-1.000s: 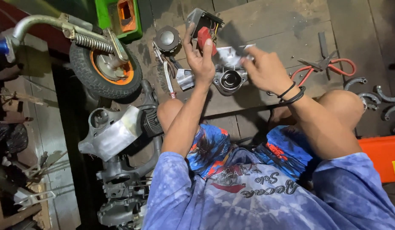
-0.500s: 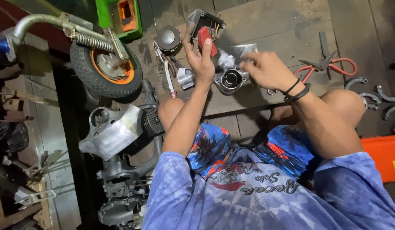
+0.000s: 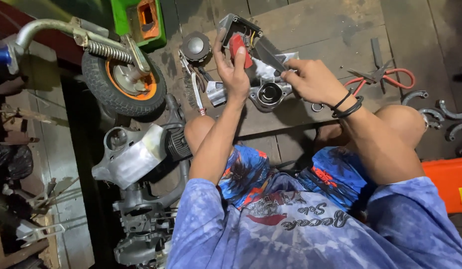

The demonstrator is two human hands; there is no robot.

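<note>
In the head view, our left hand point(image 3: 234, 74) is closed around a small red part point(image 3: 239, 48), held up above the floor point(image 3: 315, 20). Our right hand point(image 3: 313, 79) grips a flat metal file point(image 3: 268, 54) that touches it. The filing seems to be in the middle, not finished. A grey metal housing point(image 3: 268, 94) lies just below; red-handled pliers point(image 3: 385, 77) and a small wheel point(image 3: 124, 82) lie near, and nothing blocks the hands.
</note>
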